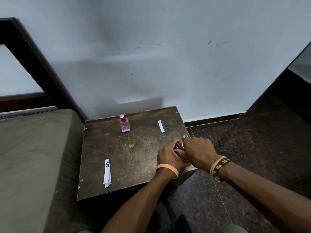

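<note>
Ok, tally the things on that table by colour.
Pink: 1, the bottle
Red: 1, the red item gripped by left hand and right hand
White: 2, the paper strip and the strip stack
Total: 4

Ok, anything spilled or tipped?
Nothing spilled. The pink bottle stands upright; the far strip and near strips lie flat. The tabletop is scuffed. Left hand and right hand grip a red thing at its right edge.

Worn wooden table (127, 153); glossy, seemingly glass pink bottle (124, 124).
</note>
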The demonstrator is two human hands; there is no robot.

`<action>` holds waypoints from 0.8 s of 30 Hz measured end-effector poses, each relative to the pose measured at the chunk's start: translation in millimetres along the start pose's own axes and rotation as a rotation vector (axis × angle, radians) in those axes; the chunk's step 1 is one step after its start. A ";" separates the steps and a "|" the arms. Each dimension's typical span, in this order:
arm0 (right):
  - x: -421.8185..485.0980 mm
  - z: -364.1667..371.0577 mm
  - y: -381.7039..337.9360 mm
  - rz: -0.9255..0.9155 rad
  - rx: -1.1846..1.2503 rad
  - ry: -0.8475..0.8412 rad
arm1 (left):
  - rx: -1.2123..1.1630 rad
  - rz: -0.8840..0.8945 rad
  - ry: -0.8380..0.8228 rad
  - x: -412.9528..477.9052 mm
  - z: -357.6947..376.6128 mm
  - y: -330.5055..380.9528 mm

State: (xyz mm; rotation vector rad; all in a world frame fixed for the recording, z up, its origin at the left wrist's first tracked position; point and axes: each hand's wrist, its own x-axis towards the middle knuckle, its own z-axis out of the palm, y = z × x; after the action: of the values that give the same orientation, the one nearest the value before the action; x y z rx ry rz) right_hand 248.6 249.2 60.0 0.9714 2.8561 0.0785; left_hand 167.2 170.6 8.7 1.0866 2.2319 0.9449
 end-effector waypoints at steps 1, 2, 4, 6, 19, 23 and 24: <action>0.1 -2.4 6.2 -0.045 -0.056 -0.004 | 0.002 -0.004 -0.001 0.8 0.1 0.2; -0.2 -5.5 10.4 -0.084 -0.118 -0.001 | 0.003 -0.008 -0.003 1.5 0.6 0.8; -0.3 -6.4 12.1 -0.074 -0.157 0.016 | 0.000 -0.013 -0.008 2.0 1.5 1.6; -1.1 -0.6 6.3 0.012 -0.106 0.037 | 0.003 -0.013 -0.013 1.6 2.0 1.5; -1.5 -3.6 -3.4 -0.095 -0.148 0.024 | 0.029 -0.027 -0.026 1.8 -1.8 3.7; 2.3 -7.6 -1.0 -0.005 -0.042 -0.017 | 0.030 -0.031 -0.037 1.6 -1.7 2.6; 1.8 -7.1 0.0 -0.033 -0.071 -0.008 | 0.037 -0.026 -0.033 1.9 -1.6 2.5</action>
State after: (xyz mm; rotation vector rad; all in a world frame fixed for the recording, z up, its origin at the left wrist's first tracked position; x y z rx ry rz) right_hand 246.2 250.2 66.9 0.9094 2.8398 0.1721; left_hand 166.2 172.7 11.4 1.0794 2.2391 0.8720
